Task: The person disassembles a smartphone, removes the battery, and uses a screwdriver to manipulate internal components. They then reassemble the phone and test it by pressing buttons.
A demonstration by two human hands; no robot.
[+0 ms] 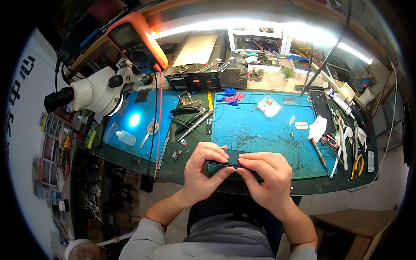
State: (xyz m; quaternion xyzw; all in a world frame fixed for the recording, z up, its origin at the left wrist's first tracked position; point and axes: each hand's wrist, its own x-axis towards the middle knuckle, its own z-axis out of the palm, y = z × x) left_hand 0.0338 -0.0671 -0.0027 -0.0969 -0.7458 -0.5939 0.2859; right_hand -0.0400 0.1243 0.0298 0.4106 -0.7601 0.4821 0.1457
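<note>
dark flat slab phone point(229, 164) pinched edge-on between left hand point(203, 171) and right hand point(265, 173).

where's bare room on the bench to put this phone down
The widest bare patch is the middle of the right blue mat, between the clear dish and both hands holding the phone. A smaller one surrounds the light spot on the left blue mat. Crowded: tweezers between the mats, tools along the right edge.

Single head cam, fisheye, is looking steeply down from above the person at the table point(130, 158), facing fwd toward the back shelf, sitting close w/ forearms entering from the lower edge.
</note>
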